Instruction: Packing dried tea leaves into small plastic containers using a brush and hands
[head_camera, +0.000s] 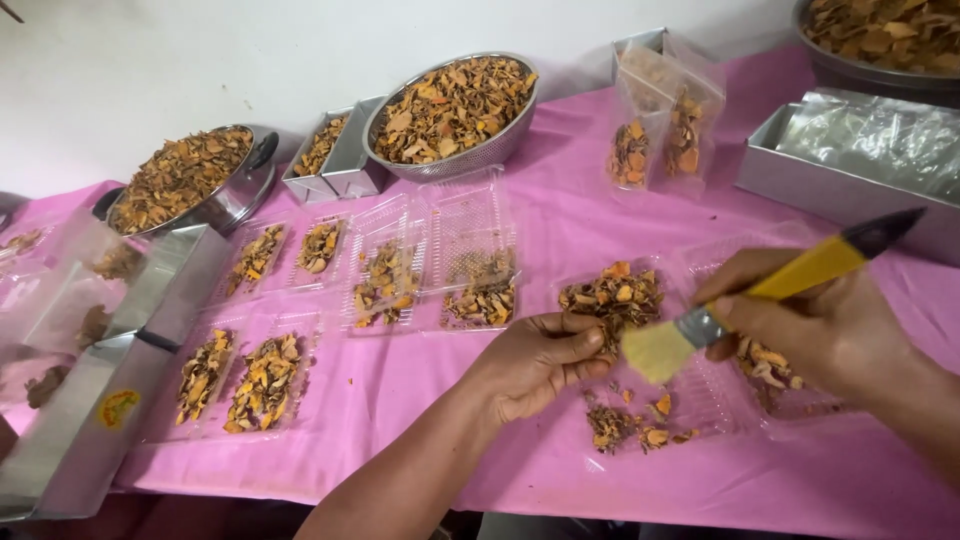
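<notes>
Nearest the camera, the left hand (535, 362) curls its fingers against the edge of a clear plastic clamshell tray (690, 395), thumb laid over the rim; whether it truly grips the rim cannot be told. At its three o'clock, the right hand (800, 325) is closed around a yellow-handled flat paintbrush with a black tip and pale bristles (770, 290), the bristles pointing toward eight o'clock and hovering just above the tray, close beside the left thumb. Dried orange-brown sliced pieces (612, 295) are heaped in the tray's section at twelve o'clock of the left hand, with a smaller scatter at its five o'clock.

All of this lies on a pink tablecloth (560, 215). At nine o'clock of the left hand sit filled clear trays (245, 380), and at eleven o'clock an open clamshell with more pieces (430, 270). Beyond, at twelve o'clock, stands a round perforated steel bowl (455, 110) heaped with the same dried pieces. At one o'clock stand clear pouches partly filled (655, 135), and at two o'clock a grey metal box holding clear plastic bags (860, 150).
</notes>
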